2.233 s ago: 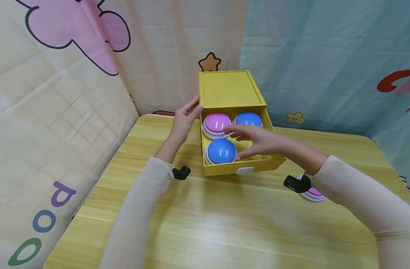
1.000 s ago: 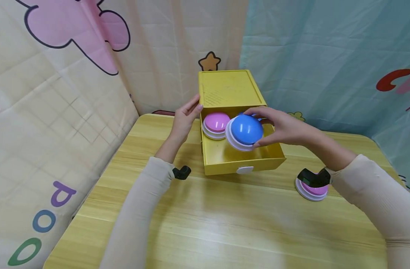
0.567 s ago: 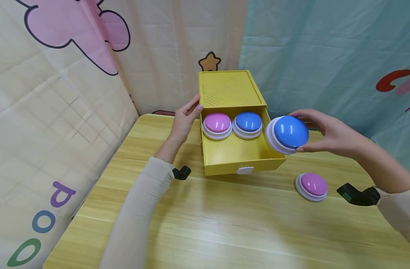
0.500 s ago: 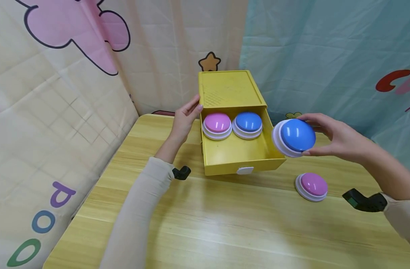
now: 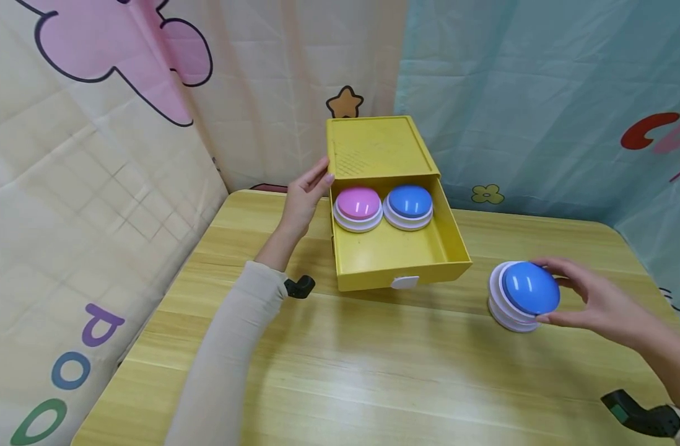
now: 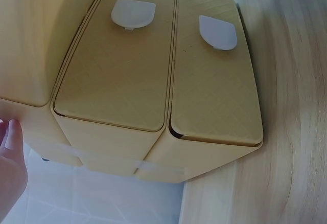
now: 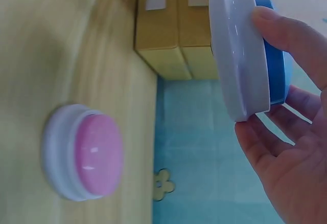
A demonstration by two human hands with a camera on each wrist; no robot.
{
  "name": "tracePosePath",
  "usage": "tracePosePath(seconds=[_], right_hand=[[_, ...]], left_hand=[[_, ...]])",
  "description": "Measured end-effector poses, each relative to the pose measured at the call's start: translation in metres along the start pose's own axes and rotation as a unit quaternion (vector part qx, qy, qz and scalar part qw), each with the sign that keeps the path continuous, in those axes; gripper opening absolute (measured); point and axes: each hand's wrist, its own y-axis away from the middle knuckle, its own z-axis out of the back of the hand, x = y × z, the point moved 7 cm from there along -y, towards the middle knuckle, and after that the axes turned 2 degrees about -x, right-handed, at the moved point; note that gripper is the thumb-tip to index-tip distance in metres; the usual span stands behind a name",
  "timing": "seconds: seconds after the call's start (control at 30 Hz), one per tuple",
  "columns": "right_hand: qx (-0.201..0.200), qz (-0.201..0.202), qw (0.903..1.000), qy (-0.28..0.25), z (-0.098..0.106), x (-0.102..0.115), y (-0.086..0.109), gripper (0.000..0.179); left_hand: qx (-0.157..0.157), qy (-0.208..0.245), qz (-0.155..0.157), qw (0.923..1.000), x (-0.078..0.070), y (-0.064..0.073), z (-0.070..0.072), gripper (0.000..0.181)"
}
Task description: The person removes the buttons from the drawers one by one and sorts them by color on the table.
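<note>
My right hand (image 5: 599, 303) grips a blue push button (image 5: 532, 288) by its rim, thumb on one side and fingers on the other. It hangs above the table, right of the yellow drawer cabinet (image 5: 381, 145). Below it a pink push button (image 7: 99, 155) lies on the table, apart from the held one in the right wrist view; in the head view it is mostly hidden. My left hand (image 5: 302, 204) rests with straight fingers against the cabinet's left side. The pulled-out top drawer (image 5: 368, 279) holds a pink button (image 5: 358, 203) and a blue button (image 5: 410, 201) side by side at its back.
Two closed drawers (image 6: 112, 70) with white handles show under the top one in the left wrist view. The wooden table (image 5: 340, 371) ends at printed curtains (image 5: 513, 111) behind and at the left.
My right hand has lifted the blue button from the drawer's front left and carried it right, then down over the pink button on the table. The left hand stays at the cabinet's side.
</note>
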Motion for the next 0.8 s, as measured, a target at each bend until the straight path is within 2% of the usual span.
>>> tracePosePath(seconds=[0.2,0.37,0.63,0.8], right_hand=[[0.014,-0.028,0.9995,0.000,-0.021,-0.021,0.036,0.076],[0.016,-0.033,0.9989,-0.029,-0.035,-0.034,0.061,0.075],[0.013,-0.056,0.9973,-0.047,-0.055,-0.053,0.091,0.073],[0.046,-0.121,0.9906,-0.043,-0.066,-0.070,0.107,0.067]], left_hand=[[0.006,0.007,0.010,0.9999,-0.007,0.004,-0.003,0.044],[0.000,0.009,0.016,0.9998,-0.013,0.008,-0.005,0.044],[0.002,0.015,0.006,0.9999,0.000,0.002,0.001,0.044],[0.002,0.010,-0.005,0.9999,0.002,0.001,0.001,0.044]])
